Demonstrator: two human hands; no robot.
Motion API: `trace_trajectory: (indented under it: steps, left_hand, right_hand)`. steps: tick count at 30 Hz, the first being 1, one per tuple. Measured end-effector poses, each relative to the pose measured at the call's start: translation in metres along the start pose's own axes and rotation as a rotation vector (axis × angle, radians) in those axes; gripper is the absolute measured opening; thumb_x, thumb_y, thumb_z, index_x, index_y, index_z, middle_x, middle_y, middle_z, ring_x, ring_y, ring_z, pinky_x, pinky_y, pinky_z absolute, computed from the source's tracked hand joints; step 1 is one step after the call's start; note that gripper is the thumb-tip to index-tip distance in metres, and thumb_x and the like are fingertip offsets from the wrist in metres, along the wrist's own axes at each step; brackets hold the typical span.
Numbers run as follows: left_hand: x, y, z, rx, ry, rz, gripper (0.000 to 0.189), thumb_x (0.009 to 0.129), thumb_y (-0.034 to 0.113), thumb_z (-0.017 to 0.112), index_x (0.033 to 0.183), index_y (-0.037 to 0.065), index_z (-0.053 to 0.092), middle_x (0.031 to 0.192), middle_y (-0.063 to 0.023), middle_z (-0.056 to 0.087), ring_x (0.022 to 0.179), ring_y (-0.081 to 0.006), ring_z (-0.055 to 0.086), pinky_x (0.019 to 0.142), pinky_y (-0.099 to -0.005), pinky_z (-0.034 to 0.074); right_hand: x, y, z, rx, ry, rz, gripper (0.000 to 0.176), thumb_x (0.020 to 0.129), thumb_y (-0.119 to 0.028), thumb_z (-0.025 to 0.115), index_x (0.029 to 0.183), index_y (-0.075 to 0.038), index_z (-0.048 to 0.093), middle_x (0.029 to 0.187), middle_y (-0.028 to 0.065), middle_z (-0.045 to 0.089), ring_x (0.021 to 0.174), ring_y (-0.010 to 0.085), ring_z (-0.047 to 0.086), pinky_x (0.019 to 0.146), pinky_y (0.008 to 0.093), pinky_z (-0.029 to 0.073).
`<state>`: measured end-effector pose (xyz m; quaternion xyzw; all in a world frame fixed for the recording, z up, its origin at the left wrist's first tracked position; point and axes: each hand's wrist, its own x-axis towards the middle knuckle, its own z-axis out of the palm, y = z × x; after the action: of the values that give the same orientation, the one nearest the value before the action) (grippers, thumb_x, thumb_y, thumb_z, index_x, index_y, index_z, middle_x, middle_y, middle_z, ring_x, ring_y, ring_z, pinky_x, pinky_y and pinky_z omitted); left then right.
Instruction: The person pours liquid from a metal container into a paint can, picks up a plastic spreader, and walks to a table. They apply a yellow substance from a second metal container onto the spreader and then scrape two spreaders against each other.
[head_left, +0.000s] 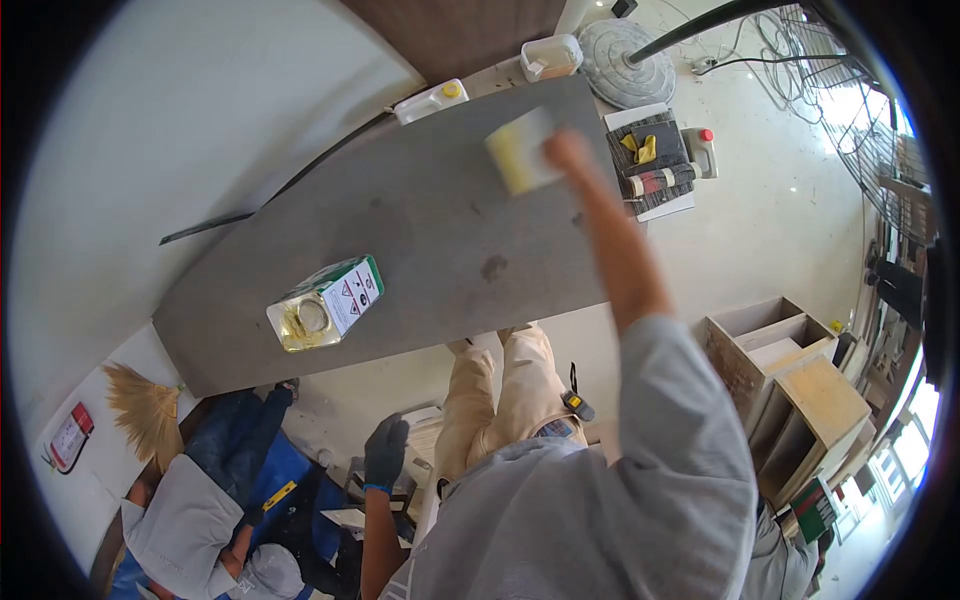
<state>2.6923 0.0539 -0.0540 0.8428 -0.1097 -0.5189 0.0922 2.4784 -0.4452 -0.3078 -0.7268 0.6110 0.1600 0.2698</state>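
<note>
My right hand point(568, 152), bare and smeared by motion, grips a blurred, squarish white-and-yellow piece point(522, 152) over the far right part of a dark grey board point(430, 240). What kind of thing it is, I cannot make out. My left hand point(386, 452), in a dark grey glove, hangs below the board's near edge. It holds nothing that I can see, its fingers loosely stretched. A rectangular metal tin point(325, 303) with a green-and-white label stands on the left half of the board. Dark smudges mark the board's surface.
A white jug point(430, 102) and a plastic tub point(551, 60) stand behind the board. A round fan base point(628, 65) and a dark pad point(650, 150) with yellow cloth lie right. Wooden cabinets point(790, 380) stand lower right. A co-worker point(190, 520) crouches lower left near a straw broom point(145, 408).
</note>
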Motion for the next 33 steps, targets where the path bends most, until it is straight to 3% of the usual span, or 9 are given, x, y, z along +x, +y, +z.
trace_trajectory:
  steps: [5,12,16,20,21,25,30,31,33]
  left_hand:
    - [0.021,-0.05,0.004,0.175,0.025,0.061,0.037,0.091,0.03,0.056,0.111,0.0,0.062,0.108,-0.0196,0.065,0.099,-0.033,0.063,0.088,-0.0393,0.048]
    - [0.101,0.094,0.047,0.46,0.059,0.516,0.043,0.092,0.034,0.054,0.122,0.003,0.056,0.119,-0.0186,0.059,0.107,-0.0351,0.058,0.092,-0.0403,0.046]
    - [0.097,0.151,0.011,0.513,0.384,0.953,0.038,0.094,0.02,0.055,0.125,-0.001,0.052,0.124,-0.0217,0.056,0.112,-0.0315,0.057,0.092,-0.0393,0.047]
    - [0.071,0.153,-0.036,0.319,0.416,0.798,0.037,0.094,0.019,0.056,0.124,-0.002,0.053,0.122,-0.0191,0.058,0.109,-0.0268,0.058,0.09,-0.0357,0.048]
    - [0.071,0.141,-0.049,0.357,0.444,0.799,0.037,0.094,0.02,0.056,0.124,-0.002,0.053,0.122,-0.0184,0.058,0.109,-0.0261,0.058,0.09,-0.0349,0.048]
    - [0.061,0.117,-0.057,0.343,0.409,0.672,0.036,0.093,0.019,0.058,0.123,-0.002,0.055,0.123,-0.0179,0.057,0.109,-0.025,0.058,0.089,-0.0339,0.048]
    - [0.062,0.131,-0.042,0.493,0.389,0.86,0.04,0.092,0.018,0.059,0.126,-0.002,0.052,0.127,-0.0209,0.054,0.118,-0.0303,0.053,0.096,-0.0388,0.044]
    - [0.068,0.136,-0.043,0.563,0.426,0.947,0.042,0.092,0.018,0.06,0.127,-0.002,0.051,0.128,-0.0217,0.053,0.12,-0.0316,0.051,0.098,-0.0399,0.042]
    - [0.07,0.151,-0.056,0.534,0.477,0.943,0.043,0.091,0.018,0.06,0.128,-0.002,0.049,0.131,-0.0227,0.05,0.122,-0.0337,0.049,0.101,-0.0406,0.04]
  right_hand:
    - [0.002,0.12,-0.127,-0.248,0.402,0.131,0.02,0.086,-0.017,0.053,0.1,-0.004,0.061,0.092,0.0167,0.068,0.087,0.0343,0.067,0.071,0.0426,0.054]
    - [-0.164,-0.059,0.121,-0.63,0.125,-0.441,0.051,0.088,-0.018,0.051,0.132,0.005,0.042,0.103,0.0176,0.064,0.096,0.0285,0.062,0.074,0.0462,0.052]
    - [-0.292,-0.111,0.163,0.41,-0.595,-0.428,0.036,0.082,-0.018,0.055,0.113,-0.001,0.06,0.105,0.0205,0.065,0.094,0.0351,0.063,0.081,0.0471,0.051]
    - [-0.227,0.076,0.146,0.169,-0.149,-0.041,0.019,0.077,-0.013,0.059,0.093,-0.006,0.064,0.087,0.0156,0.063,0.081,0.0341,0.061,0.068,0.0461,0.049]
    - [-0.22,0.162,0.174,0.264,0.579,-0.196,0.015,0.079,-0.012,0.056,0.089,-0.005,0.064,0.081,0.0174,0.064,0.073,0.0349,0.062,0.062,0.0469,0.049]
    - [-0.248,0.24,0.006,0.047,0.422,0.529,0.022,0.088,-0.01,0.044,0.105,0.0,0.055,0.081,0.0252,0.064,0.077,0.0412,0.063,0.066,0.0515,0.049]
    - [-0.246,0.104,0.15,-0.296,0.765,-0.137,0.049,0.086,-0.012,0.051,0.13,0.007,0.043,0.081,0.0108,0.06,0.082,0.0269,0.06,0.073,0.0385,0.05]
    - [-0.249,0.012,0.16,-0.063,0.094,0.116,0.049,0.085,-0.013,0.052,0.129,0.008,0.044,0.087,0.0144,0.062,0.09,0.0265,0.06,0.078,0.0426,0.05]
    - [-0.288,-0.118,0.157,-0.038,-0.185,-0.215,0.045,0.089,-0.019,0.049,0.129,-0.001,0.045,0.1,0.0134,0.064,0.094,0.027,0.063,0.08,0.0459,0.053]
